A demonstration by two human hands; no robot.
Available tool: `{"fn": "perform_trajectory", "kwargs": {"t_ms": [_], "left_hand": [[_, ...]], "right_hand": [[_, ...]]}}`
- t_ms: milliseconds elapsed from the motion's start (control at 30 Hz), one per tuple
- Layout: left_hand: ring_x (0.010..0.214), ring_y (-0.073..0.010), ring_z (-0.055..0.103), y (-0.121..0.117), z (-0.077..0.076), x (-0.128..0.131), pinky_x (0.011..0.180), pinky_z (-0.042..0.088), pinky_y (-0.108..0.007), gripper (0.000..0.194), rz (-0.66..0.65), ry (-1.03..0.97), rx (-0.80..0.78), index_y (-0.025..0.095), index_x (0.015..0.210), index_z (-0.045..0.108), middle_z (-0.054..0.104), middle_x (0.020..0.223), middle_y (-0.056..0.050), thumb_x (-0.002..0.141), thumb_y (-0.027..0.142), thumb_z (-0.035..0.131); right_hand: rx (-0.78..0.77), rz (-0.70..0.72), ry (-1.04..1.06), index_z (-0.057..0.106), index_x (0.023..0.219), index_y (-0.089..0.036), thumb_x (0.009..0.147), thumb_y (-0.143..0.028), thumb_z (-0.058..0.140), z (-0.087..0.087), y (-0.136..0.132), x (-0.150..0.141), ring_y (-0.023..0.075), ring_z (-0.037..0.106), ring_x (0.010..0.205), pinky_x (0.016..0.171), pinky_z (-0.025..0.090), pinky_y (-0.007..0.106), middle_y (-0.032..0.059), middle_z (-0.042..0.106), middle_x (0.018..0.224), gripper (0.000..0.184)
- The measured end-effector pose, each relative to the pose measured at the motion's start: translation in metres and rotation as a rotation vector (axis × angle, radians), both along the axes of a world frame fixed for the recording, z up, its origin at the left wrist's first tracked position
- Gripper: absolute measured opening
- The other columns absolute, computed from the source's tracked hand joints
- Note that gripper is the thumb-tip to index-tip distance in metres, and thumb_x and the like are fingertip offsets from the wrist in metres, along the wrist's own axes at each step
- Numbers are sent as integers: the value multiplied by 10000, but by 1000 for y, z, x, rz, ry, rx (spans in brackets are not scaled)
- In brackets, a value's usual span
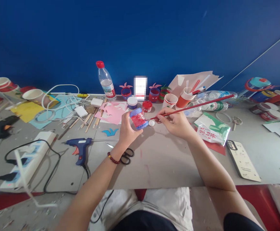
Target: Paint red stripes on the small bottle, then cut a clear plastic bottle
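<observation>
My left hand (127, 131) is closed around a small plastic cup (138, 119), tilted on its side, with blue bands at both ends and red paint across its middle. In my right hand (172, 121) is a long red paintbrush (195, 106), its tip close to the cup's painted side; whether it touches I cannot tell. An open jar of red paint (147, 106) stands just behind the cup. Beside that jar is a white-lidded blue paint jar (132, 102). A small white cap (151, 123) lies between my hands.
A blue glue gun (80, 146), scissors (126, 156) and a power strip (31, 157) with cords lie at left. Behind stand a water bottle (107, 81) and paper cups (170, 100). At right are a phone (243, 160) and a green-white packet (213, 128).
</observation>
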State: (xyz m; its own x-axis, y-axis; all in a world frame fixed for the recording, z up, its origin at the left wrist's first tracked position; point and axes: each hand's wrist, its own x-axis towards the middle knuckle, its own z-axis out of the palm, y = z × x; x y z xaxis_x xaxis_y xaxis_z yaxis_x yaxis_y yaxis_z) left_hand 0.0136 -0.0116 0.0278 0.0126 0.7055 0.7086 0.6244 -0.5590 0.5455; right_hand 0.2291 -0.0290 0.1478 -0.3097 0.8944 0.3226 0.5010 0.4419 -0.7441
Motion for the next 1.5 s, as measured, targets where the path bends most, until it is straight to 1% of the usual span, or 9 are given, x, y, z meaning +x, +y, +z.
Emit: {"fn": "perform_trajectory", "kwargs": {"t_ms": [267,500,733,867,1000,1233,1333,1500], "left_hand": [[1199,-303,559,-1,-1,1,1023,500,-486,936,13,-1,-30,214,1369,323,512,1253,-128,575,117,809],[1175,-298,563,0,-2,0,1016,503,-483,934,34,-6,-23,214,1365,323,509,1228,-120,574,136,815],[1162,-297,560,0,-2,-1,1006,505,-487,923,53,-19,-27,218,1351,340,505,1195,-101,561,134,811],[1179,-304,560,-1,0,-1,1012,503,-491,939,34,19,4,221,1370,331,508,1233,-116,565,108,801],[1197,-311,552,-1,3,-1,1029,499,-496,964,20,55,10,209,1388,327,514,1253,-135,558,100,805],[1174,-310,548,-3,3,2,1020,508,-491,920,24,93,39,183,1390,341,529,1245,-150,591,136,795],[1186,-317,540,-3,2,2,1027,503,-496,931,22,97,36,174,1394,335,524,1255,-159,584,129,791],[1196,-310,542,-3,3,1,1023,503,-497,942,21,89,27,198,1395,323,524,1256,-144,580,119,787]], "right_hand": [[-12,59,54,650,864,-179,937,-239,542,3,-5,-5,185,682,734,628,518,302,61,705,829,143],[-1,-19,24,656,855,-177,925,-251,550,0,1,-2,191,677,725,635,524,318,66,712,829,148],[3,-70,5,633,787,-179,922,-274,562,-1,7,6,194,660,708,661,538,350,71,705,799,180],[2,-62,58,639,825,-180,925,-283,564,-3,7,4,201,670,754,671,552,347,73,704,819,162],[17,-35,38,643,858,-181,930,-267,554,-3,2,-2,192,661,763,657,537,332,66,702,835,143],[23,83,28,645,871,-184,949,-238,525,0,-10,-11,176,651,761,670,507,316,49,695,826,153],[32,76,31,648,889,-191,949,-249,535,-1,-10,-12,179,650,765,667,510,317,47,695,828,140],[-4,39,73,663,882,-184,944,-266,539,-2,-4,-12,194,677,798,678,556,325,69,709,873,162]]}}
